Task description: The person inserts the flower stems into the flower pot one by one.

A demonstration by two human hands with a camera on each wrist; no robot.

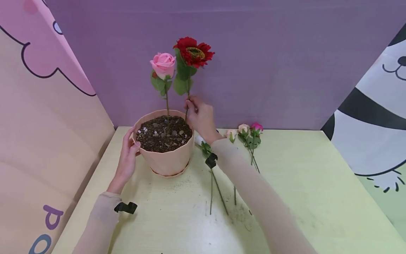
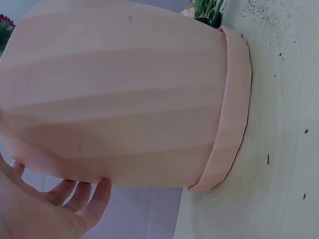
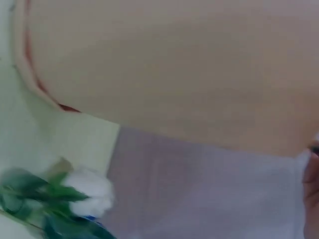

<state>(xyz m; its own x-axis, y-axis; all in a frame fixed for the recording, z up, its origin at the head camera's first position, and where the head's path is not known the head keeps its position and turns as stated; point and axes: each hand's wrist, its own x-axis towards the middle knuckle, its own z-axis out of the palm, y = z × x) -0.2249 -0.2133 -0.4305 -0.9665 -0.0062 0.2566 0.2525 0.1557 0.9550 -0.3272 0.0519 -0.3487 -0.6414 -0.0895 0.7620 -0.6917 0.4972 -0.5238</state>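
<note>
A peach flower pot [image 1: 168,162] on a matching saucer stands at the back left of the table, filled with dark soil [image 1: 155,143] dotted with pebbles. My left hand [image 1: 127,158] grips its left side at the rim; in the left wrist view the bent fingers [image 2: 97,201] touch the pot's wall. From the soil rises a pink artificial rose [image 1: 163,66], upright. My right hand [image 1: 203,118] pinches the stem of a red artificial daisy-like flower [image 1: 194,53] at the pot's back right edge. The stem's lower end is hidden behind the rim and fingers.
Right of the pot lie several loose artificial flowers: a white one [image 3: 89,191], a pale one [image 1: 231,134], a cream rose [image 1: 243,128] and a magenta one [image 1: 257,127]. Soil crumbs dot the table [image 1: 304,183]. A purple wall [image 1: 269,70] stands directly behind.
</note>
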